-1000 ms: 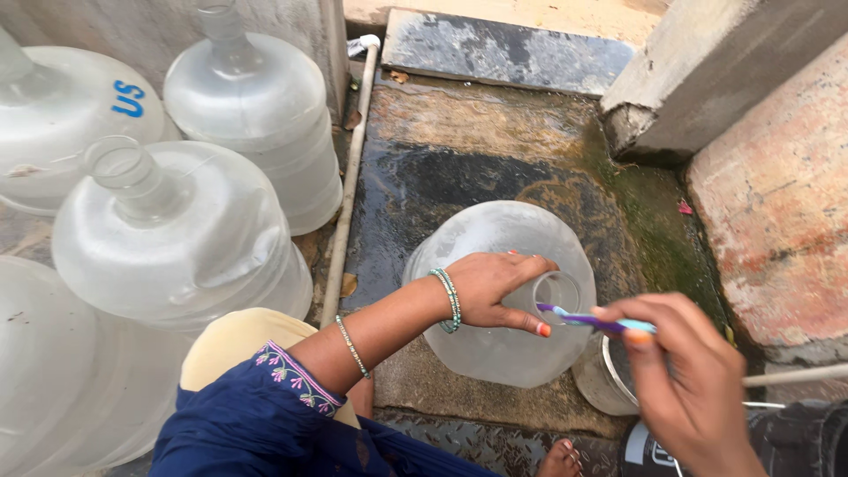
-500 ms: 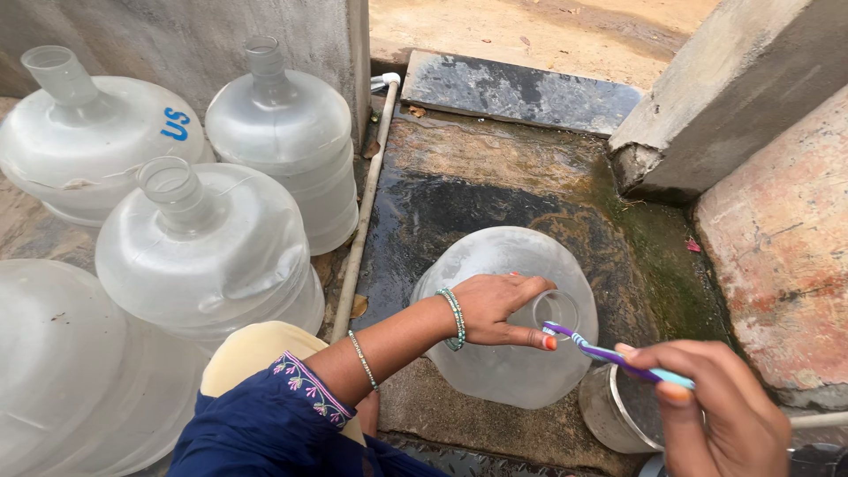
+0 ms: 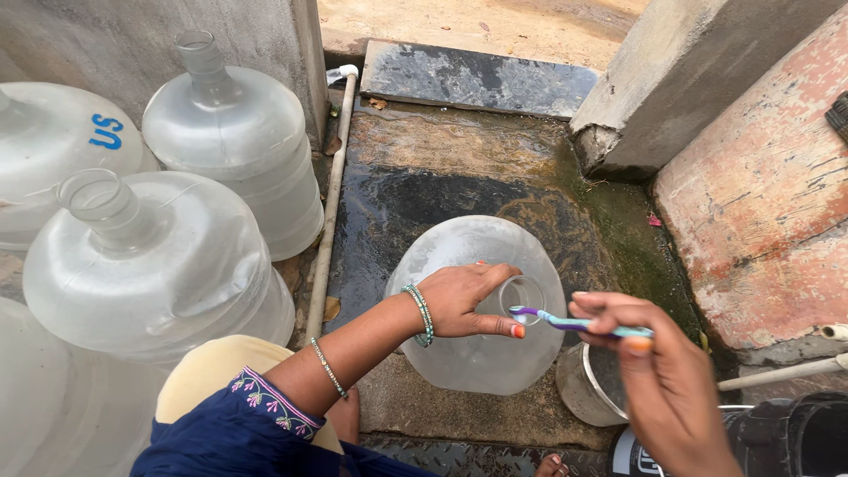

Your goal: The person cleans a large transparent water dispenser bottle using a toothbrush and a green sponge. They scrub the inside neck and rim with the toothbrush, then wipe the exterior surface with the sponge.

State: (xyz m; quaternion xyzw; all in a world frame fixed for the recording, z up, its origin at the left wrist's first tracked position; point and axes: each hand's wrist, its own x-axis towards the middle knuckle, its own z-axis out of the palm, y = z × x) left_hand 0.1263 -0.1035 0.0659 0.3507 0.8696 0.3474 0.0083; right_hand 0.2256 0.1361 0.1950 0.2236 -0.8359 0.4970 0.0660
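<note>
Navy embroidered sleeve (image 3: 256,415), beaded bracelet (image 3: 422,311), thin bangle (image 3: 328,367)

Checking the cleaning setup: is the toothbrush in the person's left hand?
No, the right hand holds the toothbrush, while the left hand grips the neck of the water jug.

A water jug (image 3: 481,309) stands on the wet slab (image 3: 442,194), a pipe (image 3: 329,203) to its left with more jugs (image 3: 168,265) beyond, a metal pot (image 3: 592,384) at its right, walls (image 3: 760,194) further right
</note>
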